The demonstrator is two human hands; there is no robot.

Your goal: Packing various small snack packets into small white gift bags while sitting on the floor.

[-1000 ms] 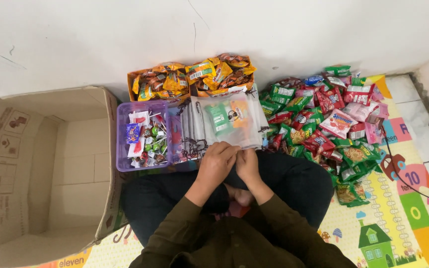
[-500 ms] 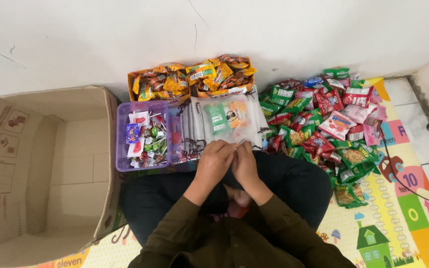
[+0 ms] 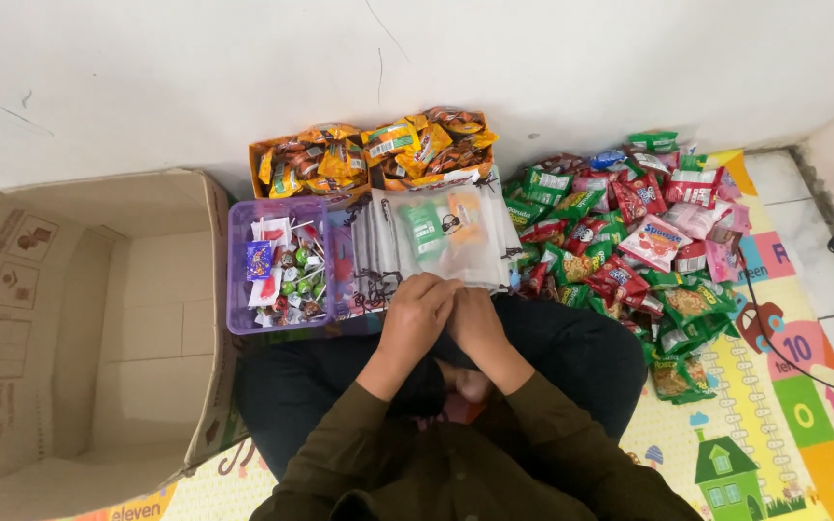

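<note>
We pinch the translucent white drawstring pouch point(image 3: 451, 236) with left hand point(image 3: 417, 314) and right hand point(image 3: 473, 318), beside the purple plastic tray point(image 3: 239, 280), steadying its opening.

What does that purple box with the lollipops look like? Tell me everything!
The purple box is a see-through plastic tray, rectangular, open on top. It sits flat on the floor between the cardboard box and a stack of clear pouches. Lollipops and small wrapped sweets fill it. Neither hand touches it.
</note>
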